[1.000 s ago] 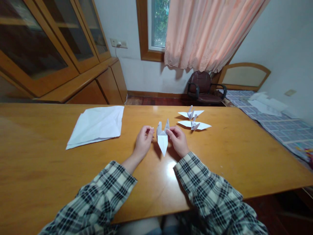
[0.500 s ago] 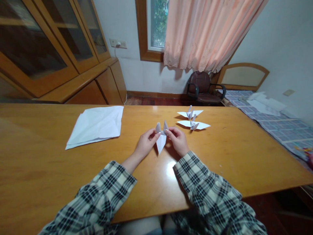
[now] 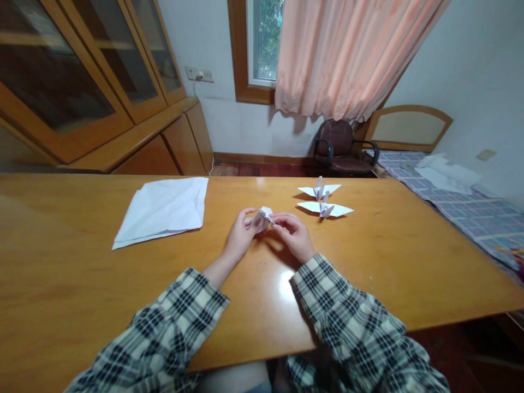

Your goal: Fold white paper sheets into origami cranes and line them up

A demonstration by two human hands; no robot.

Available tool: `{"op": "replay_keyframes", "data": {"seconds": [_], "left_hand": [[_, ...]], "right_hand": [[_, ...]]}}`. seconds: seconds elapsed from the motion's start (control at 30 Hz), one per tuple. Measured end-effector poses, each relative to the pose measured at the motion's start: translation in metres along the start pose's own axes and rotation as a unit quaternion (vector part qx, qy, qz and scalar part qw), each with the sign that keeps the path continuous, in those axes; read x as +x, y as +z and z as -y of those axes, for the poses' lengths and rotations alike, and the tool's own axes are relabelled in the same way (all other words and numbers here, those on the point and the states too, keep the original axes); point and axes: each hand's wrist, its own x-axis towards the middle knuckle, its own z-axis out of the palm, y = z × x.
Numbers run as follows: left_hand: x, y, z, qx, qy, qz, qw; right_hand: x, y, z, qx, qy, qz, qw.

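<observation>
A small folded white paper crane [image 3: 265,213] is held just above the table between my two hands. My left hand [image 3: 240,233] grips its left side, with the fingers closed on the paper. My right hand [image 3: 295,234] pinches the paper's right edge between thumb and fingers. Parts of the folded paper are hidden behind the fingers. Beyond my right hand, two finished-looking paper cranes with spread wings stand on the table: a nearer crane [image 3: 325,209] and a farther crane [image 3: 319,190].
White paper sheets [image 3: 164,212] lie stacked at the left of the wooden table [image 3: 155,289]. Glass-door cabinets [image 3: 135,109] line the left wall. A brown armchair [image 3: 339,143] stands past the far edge. To the right is a bed [image 3: 442,196] with papers on it.
The folded paper has been turned: its two upright points and long lower tip no longer show, and it looks more compact. My hands have shifted their hold on it slightly.
</observation>
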Motion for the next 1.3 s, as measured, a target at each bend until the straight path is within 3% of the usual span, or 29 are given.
{"op": "replay_keyframes", "data": {"seconds": [0.23,0.43,0.57,0.7,0.87,1.13,1.3], "left_hand": [[-0.001,0.000,-0.002,0.094,0.021,0.059,0.994],[-0.005,-0.001,-0.007,0.135,0.063,0.120,0.982],[-0.007,-0.003,-0.007,0.130,0.062,0.155,0.977],[-0.006,-0.003,-0.004,0.114,0.063,0.182,0.975],[-0.004,-0.003,-0.002,0.130,0.056,0.171,0.975],[-0.008,-0.002,-0.010,0.132,0.068,0.134,0.980],[-0.009,-0.002,-0.014,0.146,0.082,0.119,0.979]], "right_hand": [[0.001,-0.005,0.007,-0.010,-0.003,-0.011,1.000],[0.002,-0.006,-0.007,-0.056,0.039,-0.095,0.993],[0.003,-0.001,-0.013,-0.005,0.106,-0.071,0.992],[0.004,-0.003,-0.014,-0.075,0.089,-0.040,0.992],[0.005,-0.005,-0.010,-0.143,0.061,-0.035,0.987],[0.003,0.000,-0.002,-0.033,0.138,-0.040,0.989],[0.003,0.001,0.001,0.074,0.193,-0.008,0.978]]}}
